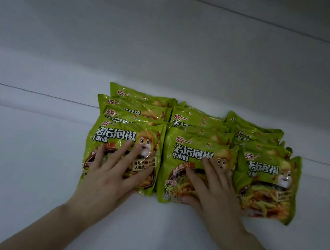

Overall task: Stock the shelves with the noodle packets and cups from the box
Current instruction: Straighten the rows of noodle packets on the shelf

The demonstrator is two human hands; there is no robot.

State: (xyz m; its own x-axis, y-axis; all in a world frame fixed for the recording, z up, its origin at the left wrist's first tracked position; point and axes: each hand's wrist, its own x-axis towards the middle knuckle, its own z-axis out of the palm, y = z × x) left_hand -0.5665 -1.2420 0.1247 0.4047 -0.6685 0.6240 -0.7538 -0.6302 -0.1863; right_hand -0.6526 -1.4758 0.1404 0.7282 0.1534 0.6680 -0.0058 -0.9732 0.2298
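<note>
Two bare arms reach onto a white shelf (23,155). The left grip (108,172) lies flat, fingers spread, on the front-left packet (114,135). The right grip (214,190) presses open-palmed on the front-middle packet (175,159), thumb at its near edge; neither curls round anything. A third front packet (269,186) sits just to the right, untouched. Behind them, rows of green noodle packets (136,107) overlap toward the back wall (172,49). The film bags look light, puffy, slippery and brittle inside, and are probably best lifted by their side edges rather than squeezed.
</note>
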